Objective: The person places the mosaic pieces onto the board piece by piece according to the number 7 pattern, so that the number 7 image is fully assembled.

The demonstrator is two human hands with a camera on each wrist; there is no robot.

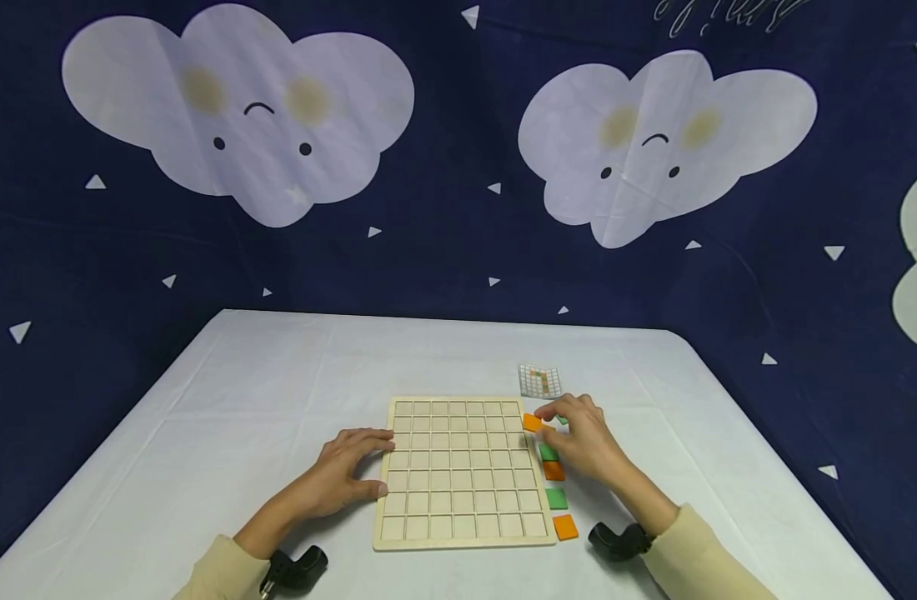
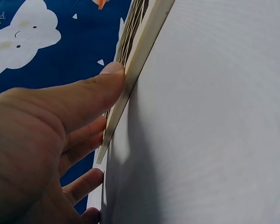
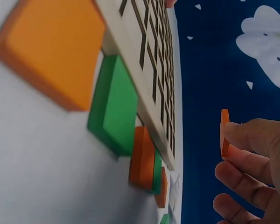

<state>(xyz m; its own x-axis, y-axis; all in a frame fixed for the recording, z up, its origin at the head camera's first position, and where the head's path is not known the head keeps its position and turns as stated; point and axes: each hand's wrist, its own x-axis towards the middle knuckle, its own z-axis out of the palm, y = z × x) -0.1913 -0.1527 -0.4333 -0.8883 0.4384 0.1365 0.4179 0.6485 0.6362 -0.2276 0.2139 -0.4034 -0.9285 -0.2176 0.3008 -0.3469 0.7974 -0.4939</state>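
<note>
Right of centre, the right hand [image 1: 582,437] had an orange tile [image 3: 225,135] in a tight pinch grip near the wooden board [image 1: 462,502]'s upper right; the left hand [image 1: 342,475], loosely spread, touched its left edge. Looked like the pick-up step, so next probably called for a steady pinch.

The board [image 1: 462,479] looked like bare, matt wood, smooth along its edge. The tiles [image 3: 53,51] looked smooth and fairly matt. Creased, matt cloth covered the bench [image 1: 241,417] and formed the far backdrop [image 1: 443,275]; the card [image 1: 539,382] looked like paper.
</note>
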